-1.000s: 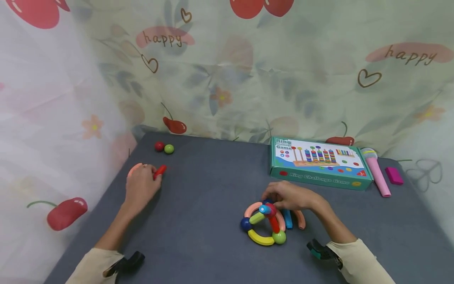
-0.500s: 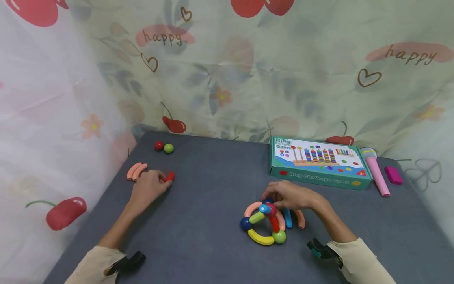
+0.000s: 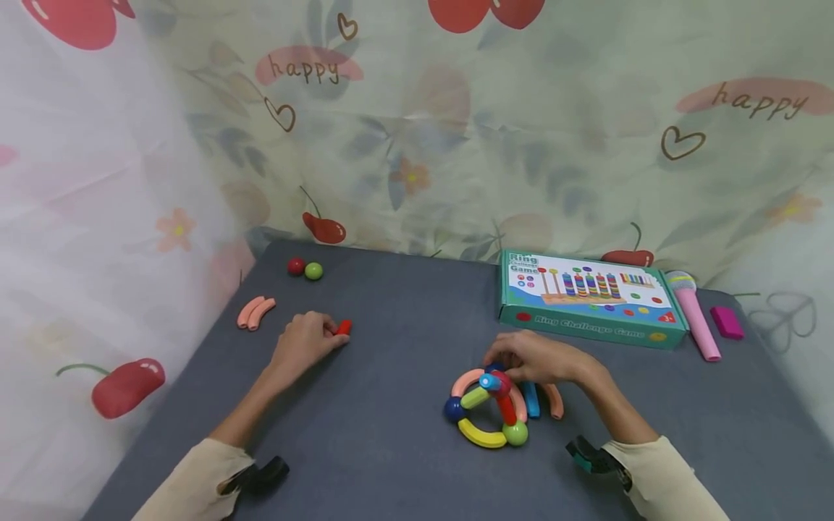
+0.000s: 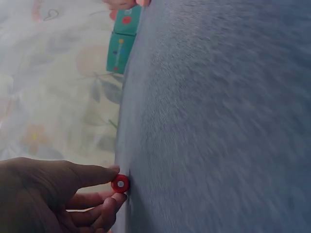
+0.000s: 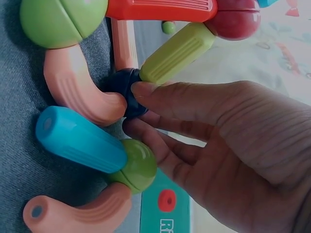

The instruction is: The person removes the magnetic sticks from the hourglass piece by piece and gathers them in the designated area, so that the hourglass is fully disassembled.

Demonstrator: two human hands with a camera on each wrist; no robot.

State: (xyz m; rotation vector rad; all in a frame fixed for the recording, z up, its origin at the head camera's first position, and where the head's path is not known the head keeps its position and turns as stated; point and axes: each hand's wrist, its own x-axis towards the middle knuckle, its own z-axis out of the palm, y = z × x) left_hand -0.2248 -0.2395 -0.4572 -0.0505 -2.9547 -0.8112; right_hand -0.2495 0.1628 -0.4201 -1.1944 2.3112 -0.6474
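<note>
My left hand (image 3: 305,344) pinches a short red stick (image 3: 343,328) between thumb and fingers, just at the tabletop. Its round end with a pale metal-like dot faces the left wrist view. My right hand (image 3: 537,358) grips a dark blue ball (image 5: 121,90) at the back of a ring-shaped frame. Curved pink and yellow (image 3: 482,434) pieces join balls around that ring. Sloping sticks, one red and one yellow-green (image 5: 180,53), rise to a dark red ball (image 5: 238,19) at the top. Beside the frame, a blue stick (image 5: 80,138) and a curved pink stick (image 5: 82,213) meet a green ball (image 5: 141,165).
Two curved pink sticks (image 3: 256,313) lie at the left edge. Behind them are a red ball (image 3: 296,267) and a green ball (image 3: 314,271). At the back right stand a game box (image 3: 593,300), a pink toy microphone (image 3: 696,318) and a magenta block (image 3: 727,323).
My left hand has moved right with the red stick, away from the two curved pink sticks, which now show fully. My right hand stays on the frame.
</note>
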